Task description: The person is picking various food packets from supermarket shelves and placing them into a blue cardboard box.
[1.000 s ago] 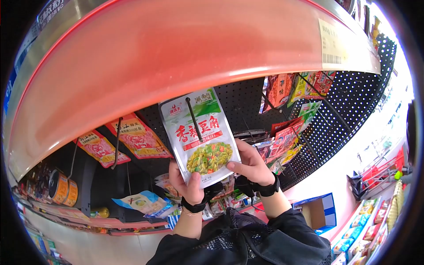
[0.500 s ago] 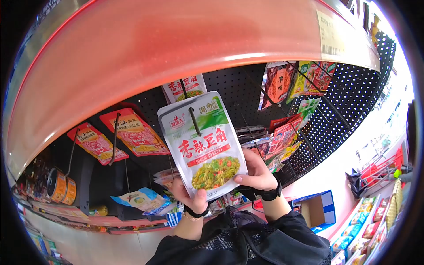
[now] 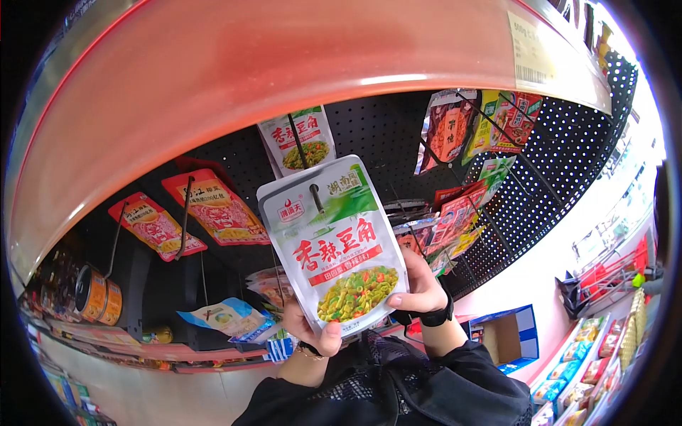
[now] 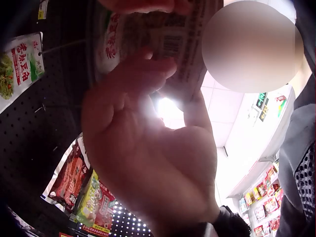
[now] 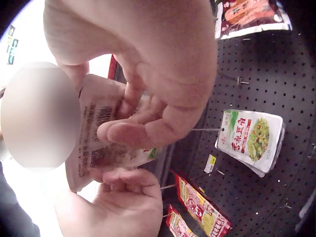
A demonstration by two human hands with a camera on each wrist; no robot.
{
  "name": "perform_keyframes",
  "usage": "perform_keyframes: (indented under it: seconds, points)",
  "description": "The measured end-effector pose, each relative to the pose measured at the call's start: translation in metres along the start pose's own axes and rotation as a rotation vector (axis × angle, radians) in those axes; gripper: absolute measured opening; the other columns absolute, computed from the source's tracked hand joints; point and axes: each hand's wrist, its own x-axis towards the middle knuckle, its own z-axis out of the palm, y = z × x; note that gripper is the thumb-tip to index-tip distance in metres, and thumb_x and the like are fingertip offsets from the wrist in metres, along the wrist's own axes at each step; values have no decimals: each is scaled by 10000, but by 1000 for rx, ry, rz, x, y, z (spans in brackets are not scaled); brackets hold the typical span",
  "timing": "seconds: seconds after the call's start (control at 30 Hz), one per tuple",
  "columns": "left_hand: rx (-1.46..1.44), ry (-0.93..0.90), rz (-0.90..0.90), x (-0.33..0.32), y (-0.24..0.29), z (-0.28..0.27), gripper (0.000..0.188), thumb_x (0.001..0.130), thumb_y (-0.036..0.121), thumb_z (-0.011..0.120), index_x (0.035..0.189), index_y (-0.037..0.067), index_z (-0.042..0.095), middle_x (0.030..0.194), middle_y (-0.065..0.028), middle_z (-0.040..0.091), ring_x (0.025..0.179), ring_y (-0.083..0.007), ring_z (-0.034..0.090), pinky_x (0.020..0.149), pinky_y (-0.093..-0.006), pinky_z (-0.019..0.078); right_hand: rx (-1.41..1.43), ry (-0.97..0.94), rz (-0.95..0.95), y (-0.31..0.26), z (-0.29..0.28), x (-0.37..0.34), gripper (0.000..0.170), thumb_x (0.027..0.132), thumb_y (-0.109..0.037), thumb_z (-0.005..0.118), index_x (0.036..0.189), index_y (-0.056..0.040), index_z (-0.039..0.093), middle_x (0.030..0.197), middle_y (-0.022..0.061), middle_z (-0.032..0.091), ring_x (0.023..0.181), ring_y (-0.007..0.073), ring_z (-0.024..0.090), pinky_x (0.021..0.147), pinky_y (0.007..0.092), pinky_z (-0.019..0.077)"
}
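Note:
Both hands hold a white and green pouch of spicy beans (image 3: 334, 241) by its lower part, its printed front facing up in the head view. My left hand (image 3: 312, 334) pinches the bottom left corner, thumb on the front. At the lower right edge my right hand (image 3: 425, 287) grips it the same way. The tip of a black hook (image 3: 317, 200) sticks out through the pouch's hanging hole. Fingers of both hands lie against the barcoded back (image 5: 101, 118) in the right wrist view. Behind, another matching pouch (image 3: 302, 138) hangs on the same hook.
A wide orange-red shelf edge (image 3: 284, 78) curves overhead. Red and yellow packets (image 3: 217, 206) hang to the left, a dark red packet (image 3: 447, 131) to the right, all before a black pegboard (image 5: 256, 64). Below right stands an open blue carton (image 3: 508, 341).
The held pouch has come down and toward me along the hook, away from the pegboard. The matching pouch behind it has come into view. Both hands keep their grip.

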Motion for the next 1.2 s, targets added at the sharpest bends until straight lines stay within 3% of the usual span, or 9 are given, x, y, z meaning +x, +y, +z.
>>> perform_keyframes:
  seconds: [0.03,0.27,0.33,0.4,0.5,0.57,0.67,0.97,1.2]
  points:
    - [-31,69,27,-1,1,2,448,624,305,591,803,-74,433,800,-159,504,724,-178,490,650,-287,387,-6,-5,-14,0,0,0,535,648,-65,583,1103,30,318,1079,105,401,1018,162,363,855,291,275]
    - [-22,-26,26,9,5,5,397,640,275,575,792,-67,443,750,-142,513,653,-169,491,607,-277,388,-60,76,21,0,2,1,491,682,-55,537,1108,30,309,1053,84,420,995,143,375,845,272,286]
    - [125,-41,15,9,0,5,346,658,238,551,787,-67,451,726,-138,516,641,-175,495,599,-275,387,-48,156,55,3,3,7,471,707,-57,509,1119,34,301,1051,76,428,987,128,379,839,254,292]
    - [119,-86,-41,1,-14,-4,339,673,209,536,832,-82,460,768,-144,520,669,-175,503,602,-284,390,45,249,83,9,4,14,448,750,-105,494,1130,34,301,1056,73,431,957,111,392,817,241,316]
    - [11,-126,-183,7,-13,-4,320,711,155,489,924,-79,442,861,-134,511,751,-166,493,657,-278,385,-55,298,163,10,6,23,426,763,-131,495,1121,25,323,1038,69,447,932,105,410,794,238,336]
    - [-112,-111,-386,13,-7,-4,292,765,108,429,1003,-60,411,945,-109,488,842,-149,464,728,-265,364,-121,282,6,11,15,28,402,768,-140,495,1106,20,348,1006,63,470,908,94,423,774,231,350]
    - [-106,-225,-505,27,2,-10,328,782,149,428,1050,-30,365,1012,-92,452,906,-134,427,787,-254,322,-122,305,-21,9,23,29,377,768,-123,489,1095,17,362,981,53,486,898,85,430,769,228,353]
    - [-134,-274,-406,19,15,-16,267,789,115,420,990,-60,414,961,-100,488,854,-132,449,760,-257,339,-134,401,-52,10,42,11,374,749,-138,511,1064,27,395,958,56,501,867,84,452,751,225,364]
    - [-222,-255,-490,13,6,-16,269,785,109,412,992,-63,412,957,-106,482,849,-140,451,761,-262,340,-156,431,-32,8,45,1,380,757,-160,504,1064,33,393,973,61,492,885,87,435,769,226,350]
